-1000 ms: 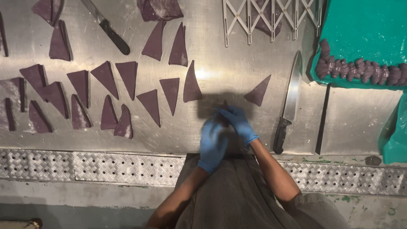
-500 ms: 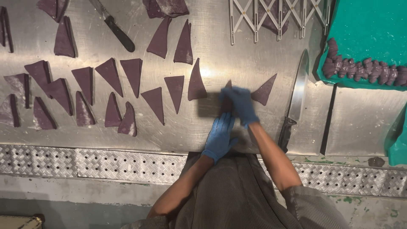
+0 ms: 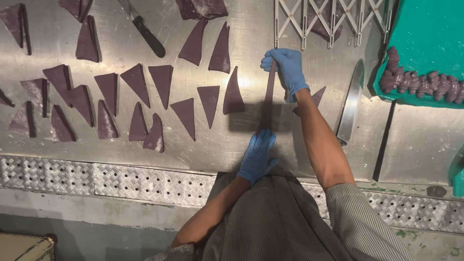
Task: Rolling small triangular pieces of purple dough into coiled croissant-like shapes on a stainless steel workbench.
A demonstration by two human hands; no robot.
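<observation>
On the steel tabletop (image 3: 425, 145) I see a purple dough strip (image 3: 268, 99) stretched taut between my hands. My right hand (image 3: 286, 67) pinches its far end, my left hand (image 3: 257, 153) presses its near end down. Purple dough triangles (image 3: 159, 84) lie left, a knife (image 3: 350, 104) right.

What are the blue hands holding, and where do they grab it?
A stretched purple dough strip: the right hand pinches its far end, the left hand its near end.

Bright light shines from above — the metal table (image 3: 145, 140) glares white, a dark shadow sits mid-table, and the corners maybe look dimmer.
</observation>
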